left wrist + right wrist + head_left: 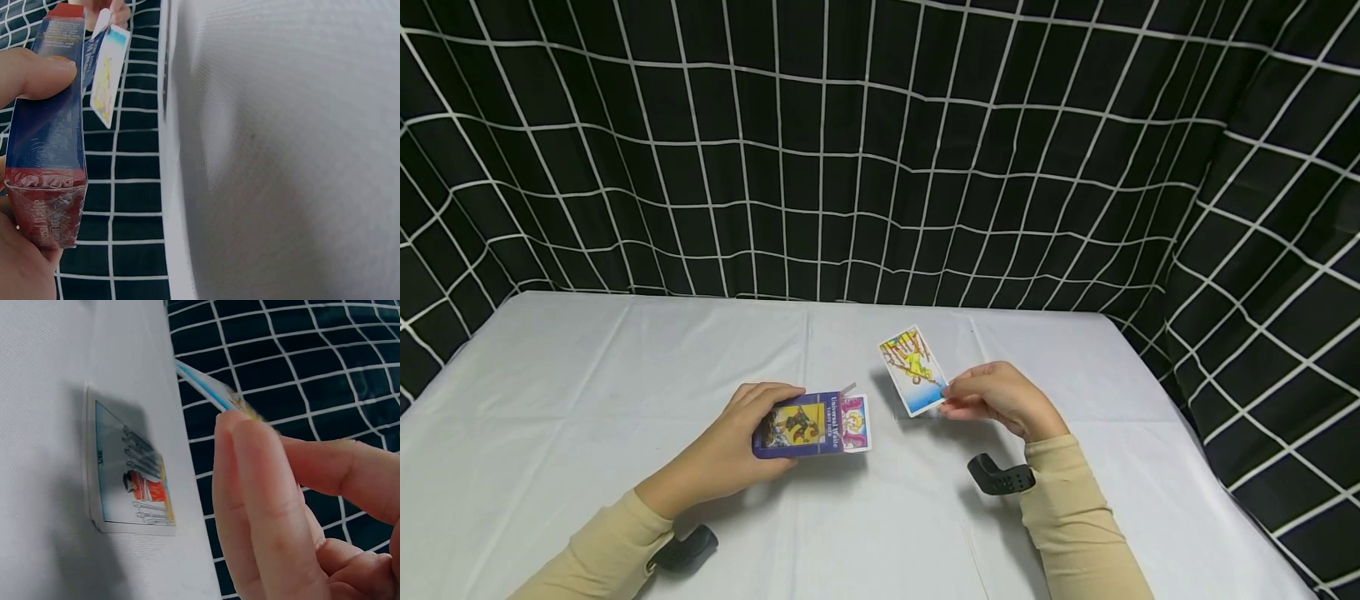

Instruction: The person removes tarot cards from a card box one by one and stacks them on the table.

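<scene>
My left hand [730,442] grips a blue tarot card box [797,427], thumb on one narrow side and fingers on the other. Out of the box's right end, where a flap stands up, pokes a pink-and-yellow card [856,425]. In the left wrist view the box [50,125] shows its blue side and red ends. To the right, my right hand [1000,398] pinches one tarot card [913,371] by its lower corner, tilted above the table. Below it, in the right wrist view, a card with swords and a red-clad figure [147,487] lies face up.
A white cloth [625,367] with fold creases covers the table. Black curtains with a white grid [820,167] stand behind it and at both sides. Each wrist carries a black device [1000,477].
</scene>
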Motion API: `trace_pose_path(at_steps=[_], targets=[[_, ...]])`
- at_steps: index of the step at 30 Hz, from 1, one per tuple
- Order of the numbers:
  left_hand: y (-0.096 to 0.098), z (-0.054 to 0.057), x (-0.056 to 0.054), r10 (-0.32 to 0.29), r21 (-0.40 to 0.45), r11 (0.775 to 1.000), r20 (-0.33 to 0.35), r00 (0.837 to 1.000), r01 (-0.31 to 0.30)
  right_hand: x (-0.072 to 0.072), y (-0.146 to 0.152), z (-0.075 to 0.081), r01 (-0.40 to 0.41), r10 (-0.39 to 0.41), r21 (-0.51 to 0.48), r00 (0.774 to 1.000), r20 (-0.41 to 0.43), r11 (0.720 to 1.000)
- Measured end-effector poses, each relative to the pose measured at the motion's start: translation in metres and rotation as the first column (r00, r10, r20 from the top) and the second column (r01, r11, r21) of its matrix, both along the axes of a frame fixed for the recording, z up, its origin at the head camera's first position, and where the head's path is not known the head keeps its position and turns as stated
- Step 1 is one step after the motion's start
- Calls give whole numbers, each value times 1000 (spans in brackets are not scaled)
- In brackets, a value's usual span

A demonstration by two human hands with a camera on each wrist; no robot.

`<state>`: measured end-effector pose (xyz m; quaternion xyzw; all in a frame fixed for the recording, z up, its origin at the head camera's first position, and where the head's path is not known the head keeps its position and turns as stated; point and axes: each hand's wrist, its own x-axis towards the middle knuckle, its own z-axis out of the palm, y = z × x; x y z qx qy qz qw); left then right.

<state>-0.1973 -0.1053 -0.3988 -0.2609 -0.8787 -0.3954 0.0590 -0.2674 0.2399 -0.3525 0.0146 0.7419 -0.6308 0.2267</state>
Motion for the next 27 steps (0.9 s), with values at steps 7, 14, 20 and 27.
trace_pose_path(at_steps=[7, 14, 20, 27], targets=[[1, 0, 0, -5, -1, 1000, -1, 1000, 5, -4, 1, -7, -13, 13, 60, 1000, 8, 998], [1, 0, 1, 1, -12, 1000, -4, 1000, -1, -8, 1, -20, -21, 19, 49, 999, 47, 999], [1, 0, 1, -1, -11, 1000, -1, 1000, 1, -9, 2, -25, -55, 48, 72, 995, 84, 996], [1, 1, 1, 2, -11, 1000, 4, 1000, -2, -10, 1, -28, -84, 76, 88, 992, 96, 993]])
